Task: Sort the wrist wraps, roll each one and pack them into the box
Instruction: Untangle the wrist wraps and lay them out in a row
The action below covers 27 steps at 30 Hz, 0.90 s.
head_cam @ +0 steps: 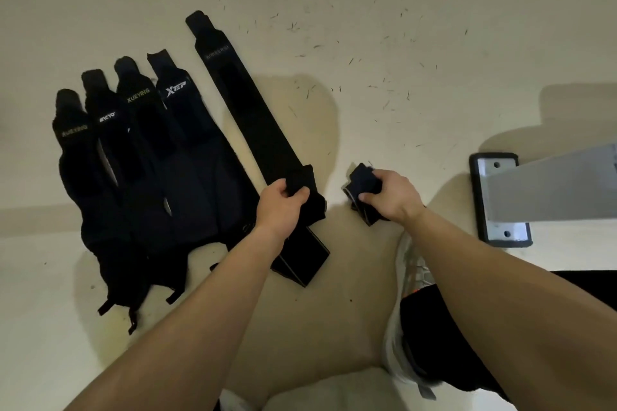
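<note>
Head view, left grip (281,206) pinching long wrap (241,100), right grip (392,197) clutching rolled wrap (360,177)

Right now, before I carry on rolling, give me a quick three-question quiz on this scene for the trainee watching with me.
1. Multiple choice: what does the right hand hold?
A) a bundled wrap
B) a box
C) nothing
2. True or false: the long wrap is rolled up tight from end to end.
3. Fill in: the white lettering on the flat wrap lying nearest the long wrap reads ____.

Key:
1. A.
2. False. It lies stretched out on the floor, and the left hand grips its near end.
3. XTEP.
</note>
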{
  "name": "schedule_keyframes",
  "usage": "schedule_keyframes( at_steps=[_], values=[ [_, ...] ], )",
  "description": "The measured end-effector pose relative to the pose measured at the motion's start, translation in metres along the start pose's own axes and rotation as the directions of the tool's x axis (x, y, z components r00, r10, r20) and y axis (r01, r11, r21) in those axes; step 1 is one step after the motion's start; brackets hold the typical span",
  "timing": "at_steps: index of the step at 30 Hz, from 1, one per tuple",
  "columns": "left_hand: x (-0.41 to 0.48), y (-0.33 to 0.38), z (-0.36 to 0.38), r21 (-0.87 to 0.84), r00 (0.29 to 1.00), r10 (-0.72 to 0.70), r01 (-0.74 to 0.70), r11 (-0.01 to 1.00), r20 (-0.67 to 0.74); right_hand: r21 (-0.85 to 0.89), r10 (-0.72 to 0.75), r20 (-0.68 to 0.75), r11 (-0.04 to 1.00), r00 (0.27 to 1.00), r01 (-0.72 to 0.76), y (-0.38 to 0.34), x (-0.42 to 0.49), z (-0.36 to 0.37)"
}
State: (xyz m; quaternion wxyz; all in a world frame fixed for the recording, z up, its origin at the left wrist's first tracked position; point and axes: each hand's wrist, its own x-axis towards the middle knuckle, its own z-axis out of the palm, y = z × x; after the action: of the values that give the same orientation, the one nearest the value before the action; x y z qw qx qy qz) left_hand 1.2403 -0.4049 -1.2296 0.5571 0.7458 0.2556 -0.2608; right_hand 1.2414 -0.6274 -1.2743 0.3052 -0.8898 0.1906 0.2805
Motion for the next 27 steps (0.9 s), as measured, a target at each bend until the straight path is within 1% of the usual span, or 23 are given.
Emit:
schedule_keyframes(
  at_steps=[3, 6, 11, 13, 16, 19, 21, 24, 27],
  values=[
    [-0.008, 0.017, -0.005, -0.012, 0.999, 0.028, -0.029, 1.0, -0.024, 0.128, -0.102, 0.022, 0.987, 0.994, 0.099, -0.027, -0.008, -0.02],
    [-0.025, 0.042, -0.015, -0.02, 0.997, 0.069, -0.07, 0.997, -0.022, 0.198, -0.187, 0.041, 0.964, 0.981, 0.176, -0.063, -0.023, -0.047],
    [-0.068, 0.1, -0.047, -0.012, 0.976, 0.218, -0.218, 0.976, 0.022, 0.335, -0.332, 0.049, 0.894, 0.942, 0.298, -0.123, -0.066, -0.101],
    [-0.091, 0.125, -0.064, -0.007, 0.959, 0.283, -0.283, 0.959, 0.023, 0.362, -0.379, 0.044, 0.868, 0.924, 0.339, -0.147, -0.09, -0.126],
    [-0.127, 0.16, -0.09, -0.016, 0.932, 0.363, -0.363, 0.932, 0.013, 0.38, -0.411, 0.009, 0.845, 0.911, 0.377, -0.181, -0.129, -0.165],
    [-0.161, 0.189, -0.114, -0.084, 0.906, 0.424, -0.42, 0.904, 0.026, 0.396, -0.454, -0.033, 0.812, 0.89, 0.429, -0.206, -0.17, -0.199],
    [-0.182, 0.204, -0.128, -0.114, 0.893, 0.449, -0.443, 0.889, 0.034, 0.429, -0.498, -0.05, 0.772, 0.866, 0.469, -0.215, -0.197, -0.216],
    [-0.206, 0.213, -0.145, -0.135, 0.864, 0.503, -0.495, 0.858, 0.031, 0.478, -0.537, -0.069, 0.722, 0.841, 0.501, -0.219, -0.23, -0.225],
    [-0.214, 0.205, -0.154, -0.217, 0.862, 0.506, -0.495, 0.842, -0.002, 0.523, -0.551, -0.094, 0.682, 0.83, 0.512, -0.226, -0.249, -0.222]
  ],
)
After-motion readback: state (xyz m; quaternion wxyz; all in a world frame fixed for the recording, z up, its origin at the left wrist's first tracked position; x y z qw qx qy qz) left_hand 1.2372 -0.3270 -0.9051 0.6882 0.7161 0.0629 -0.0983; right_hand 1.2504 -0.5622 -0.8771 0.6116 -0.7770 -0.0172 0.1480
